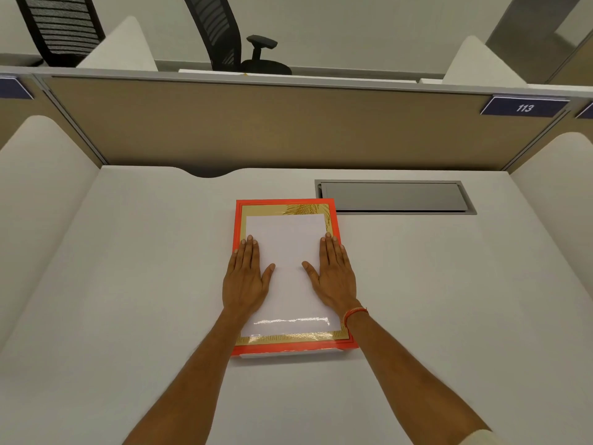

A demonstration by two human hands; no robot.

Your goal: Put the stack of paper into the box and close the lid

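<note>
On the white desk [128, 284], near its middle, I see the box [293, 346] lying flat with its lid [288, 209] down: an orange-red border, a gold inner frame with a leaf print at the far right corner, and a glossy white panel in the centre that catches a streak of light near the front edge. I cannot see any paper; whether it lies inside I cannot tell from this view. A thin white strip shows under the front edge of the lid, which I take to be the box's lower part. The left hand [245, 277] lies flat on the left side of the lid, fingers together and straight, thumb spread toward the centre, gripping nothing. The right hand [333, 274] lies flat in the same way on the right side, thumb turned inward, also gripping nothing; the two thumbs are apart. An orange thread [354, 314] circles the right wrist. Just beyond the box's far right corner a grey hatch [394, 196] sits shut in the desk surface, close to the box. A tan partition [272, 130] closes the far side of the desk, bearing a dark plate [524, 107] marked 113 at its upper right. Beyond the partition I note two black chairs [224, 33].
</note>
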